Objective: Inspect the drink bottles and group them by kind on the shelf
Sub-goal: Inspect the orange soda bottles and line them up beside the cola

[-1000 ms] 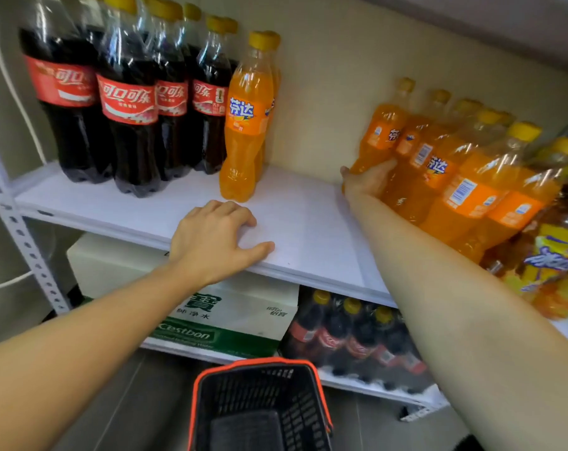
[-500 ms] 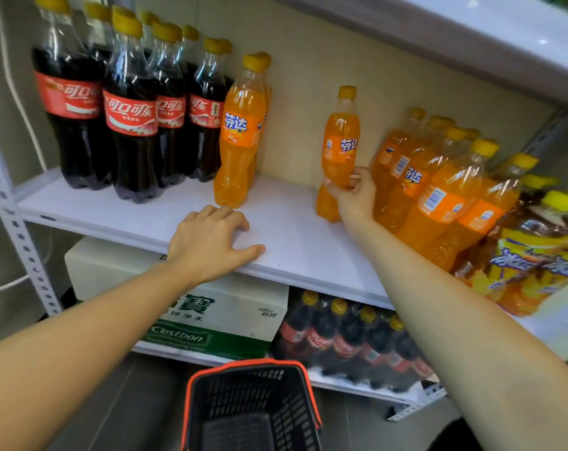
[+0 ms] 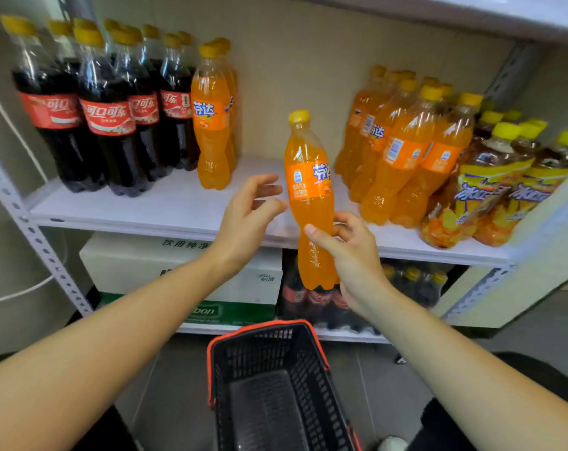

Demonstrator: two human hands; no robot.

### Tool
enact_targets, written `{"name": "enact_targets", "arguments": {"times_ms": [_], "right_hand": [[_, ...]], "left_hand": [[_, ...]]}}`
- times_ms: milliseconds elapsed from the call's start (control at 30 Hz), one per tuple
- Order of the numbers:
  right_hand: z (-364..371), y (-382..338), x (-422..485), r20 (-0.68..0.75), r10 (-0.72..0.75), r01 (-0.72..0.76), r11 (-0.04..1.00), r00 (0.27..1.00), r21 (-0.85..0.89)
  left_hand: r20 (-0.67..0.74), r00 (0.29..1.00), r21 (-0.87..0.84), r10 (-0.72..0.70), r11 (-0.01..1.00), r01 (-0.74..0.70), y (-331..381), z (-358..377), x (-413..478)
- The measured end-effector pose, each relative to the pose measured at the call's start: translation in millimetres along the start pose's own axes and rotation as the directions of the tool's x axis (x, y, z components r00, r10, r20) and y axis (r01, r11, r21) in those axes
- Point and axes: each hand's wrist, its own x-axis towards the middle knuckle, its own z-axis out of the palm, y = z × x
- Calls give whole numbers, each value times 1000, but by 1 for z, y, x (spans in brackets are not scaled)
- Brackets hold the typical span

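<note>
My right hand (image 3: 344, 252) grips an orange soda bottle (image 3: 308, 190) by its lower half and holds it upright in the air in front of the white shelf (image 3: 152, 209). Just left of the bottle hovers my left hand (image 3: 248, 213), fingers spread and relaxed, holding nothing. Several cola bottles (image 3: 106, 115) stand at the shelf's left end, with orange soda bottles (image 3: 212, 115) beside them. A larger group of orange soda bottles (image 3: 403, 148) stands to the right, and several iced tea bottles (image 3: 491, 180) fill the far right.
A black shopping basket (image 3: 276, 385) with a red rim sits on the floor below my hands. On the lower shelf lie a white and green water carton (image 3: 139, 268) and a pack of cola bottles (image 3: 311, 304). A perforated grey upright (image 3: 32, 232) frames the left side.
My right hand has lifted one orange bottle off the shelf and drawn it toward me. My left hand has left the shelf edge and risen beside the bottle.
</note>
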Motion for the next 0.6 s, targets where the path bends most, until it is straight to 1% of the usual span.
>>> {"name": "enact_targets", "arguments": {"times_ms": [33, 67, 100, 233, 333, 433, 533, 600], "right_hand": [[-2, 6, -11, -12, 14, -14, 1000, 1000, 13], [-3, 12, -20, -29, 20, -20, 1000, 999, 14], [-5, 18, -28, -46, 17, -16, 1000, 999, 6], [-11, 32, -45, -86, -45, 36, 994, 995, -101], [-16, 38, -49, -65, -59, 45, 978, 996, -201], [-20, 37, -48, 45, -3, 13, 975, 999, -221], [-25, 33, -44, 193, 45, -17, 989, 980, -145], [-28, 30, -42, 235, 67, -44, 994, 970, -102]], "left_hand": [[35, 999, -108, -17, 994, 21, 4, 5, -4], [67, 997, -157, -27, 987, 38, 6, 9, -8], [92, 995, -168, -36, 985, 51, 7, 13, -12], [114, 992, -83, -43, 995, 53, 2, 29, -22], [101, 993, -92, -65, 993, 75, -2, 32, -23], [159, 982, -122, -99, 985, 119, -6, 27, -21], [217, 970, -167, -110, 975, 148, -9, 24, -22], [241, 964, -210, -113, 964, 166, -12, 23, -21]]}}
